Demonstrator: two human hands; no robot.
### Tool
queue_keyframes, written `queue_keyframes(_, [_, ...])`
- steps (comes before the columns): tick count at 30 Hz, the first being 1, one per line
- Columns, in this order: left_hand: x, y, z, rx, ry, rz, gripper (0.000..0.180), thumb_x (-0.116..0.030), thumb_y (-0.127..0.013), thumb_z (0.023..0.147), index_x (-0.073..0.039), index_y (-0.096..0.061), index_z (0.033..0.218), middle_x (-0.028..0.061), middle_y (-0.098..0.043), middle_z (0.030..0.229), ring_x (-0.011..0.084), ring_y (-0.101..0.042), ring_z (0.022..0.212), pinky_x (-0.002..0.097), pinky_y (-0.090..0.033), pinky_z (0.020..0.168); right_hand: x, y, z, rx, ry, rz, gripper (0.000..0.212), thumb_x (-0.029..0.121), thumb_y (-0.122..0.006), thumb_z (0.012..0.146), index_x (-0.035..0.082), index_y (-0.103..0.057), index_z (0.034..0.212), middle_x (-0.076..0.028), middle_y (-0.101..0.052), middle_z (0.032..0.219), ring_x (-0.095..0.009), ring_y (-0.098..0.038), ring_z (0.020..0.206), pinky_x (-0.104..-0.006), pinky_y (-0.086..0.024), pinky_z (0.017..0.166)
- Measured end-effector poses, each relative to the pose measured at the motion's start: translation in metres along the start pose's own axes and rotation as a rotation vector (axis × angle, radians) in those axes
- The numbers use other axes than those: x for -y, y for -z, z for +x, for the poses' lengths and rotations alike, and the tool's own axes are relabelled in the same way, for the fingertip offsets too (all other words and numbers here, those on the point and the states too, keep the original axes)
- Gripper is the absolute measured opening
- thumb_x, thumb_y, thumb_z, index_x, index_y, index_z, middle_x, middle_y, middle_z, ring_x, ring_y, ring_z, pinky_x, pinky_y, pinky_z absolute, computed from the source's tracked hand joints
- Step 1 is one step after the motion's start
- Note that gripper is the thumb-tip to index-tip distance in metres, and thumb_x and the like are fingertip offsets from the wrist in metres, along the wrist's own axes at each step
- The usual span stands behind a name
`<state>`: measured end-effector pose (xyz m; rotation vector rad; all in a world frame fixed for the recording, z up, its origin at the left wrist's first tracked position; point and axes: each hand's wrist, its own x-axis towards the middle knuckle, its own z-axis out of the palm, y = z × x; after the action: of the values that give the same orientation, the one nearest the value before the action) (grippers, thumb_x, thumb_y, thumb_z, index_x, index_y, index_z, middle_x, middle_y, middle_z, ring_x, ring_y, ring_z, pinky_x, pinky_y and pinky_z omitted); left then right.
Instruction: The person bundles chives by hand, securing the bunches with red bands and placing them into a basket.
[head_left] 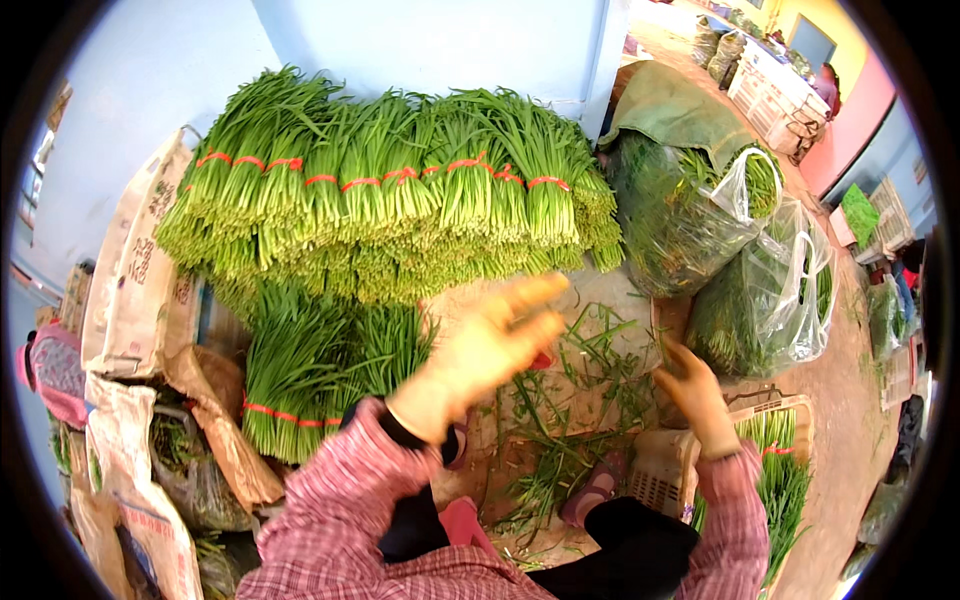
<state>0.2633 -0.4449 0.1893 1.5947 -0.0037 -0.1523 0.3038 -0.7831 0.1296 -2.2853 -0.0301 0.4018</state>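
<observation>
My left hand [485,355], in a yellow glove, is raised over the floor with its fingers apart and nothing seen in it. My right hand [700,395], gloved alike, hangs to the right with spread, slightly bent fingers, also holding nothing I can see. Beyond my left hand, a tall stack of garlic chive bundles [400,200], tied with red bands, leans against the pale blue wall. More tied bundles [285,370] lie just left of my left forearm. Loose chive leaves [605,370] litter the floor between my hands.
Clear plastic bags of greens [765,290] stand at the right, one partly under a green cloth [675,105]. A plastic crate [665,460] with tied chives [775,430] is beside my right forearm. Cardboard boxes [140,260] and sacks [140,480] line the left.
</observation>
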Motion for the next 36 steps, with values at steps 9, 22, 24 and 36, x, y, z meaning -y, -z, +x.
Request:
queue_keyframes(9, [0.035,0.004,-0.003,0.085,0.000,-0.069,0.043,-0.009,-0.063,0.093,-0.002,-0.057,0.135,0.0131,-0.062,0.134,0.0174,-0.054,0.126,0.0324,-0.040,0.108,0.082,-0.142,0.290,-0.071,0.085,0.208,0.103,0.056,-0.079,0.075,-0.003,-0.037,0.148,-0.026,-0.053,0.138,-0.034,-0.050,0.130,-0.0412,-0.041,0.106])
queue_keyframes(22, [0.070,0.025,0.017,-0.137,0.220,-0.660,0.066,-0.008,-0.070,0.091,-0.006,-0.039,0.149,0.0124,-0.049,0.146,0.0238,-0.046,0.134,0.0357,-0.040,0.112,0.076,-0.121,0.202,-0.048,-0.015,0.730,0.068,0.020,-0.086,0.074,-0.003,-0.056,0.131,-0.013,-0.069,0.113,-0.024,-0.066,0.098,-0.0337,-0.051,0.089])
queue_keyframes(24, [0.077,0.022,0.026,-0.200,0.252,-0.678,0.075,-0.010,-0.071,0.091,-0.003,-0.029,0.152,0.0189,-0.038,0.152,0.0280,-0.041,0.138,0.0375,-0.036,0.114,0.073,-0.120,0.129,-0.179,-0.006,0.558,0.070,0.019,-0.088,0.071,-0.001,-0.057,0.130,-0.012,-0.070,0.109,-0.022,-0.067,0.095,-0.0325,-0.052,0.087])
queue_keyframes(36, [0.109,-0.042,0.002,-0.089,0.309,-1.047,0.045,-0.006,-0.069,0.089,-0.004,-0.055,0.132,0.0096,-0.063,0.127,0.0275,-0.060,0.115,0.0446,-0.048,0.101,0.034,-0.125,-0.116,-0.222,0.088,0.441,0.109,0.028,-0.088,0.068,0.001,-0.025,0.153,-0.023,-0.043,0.146,-0.034,-0.043,0.135,-0.0409,-0.039,0.109])
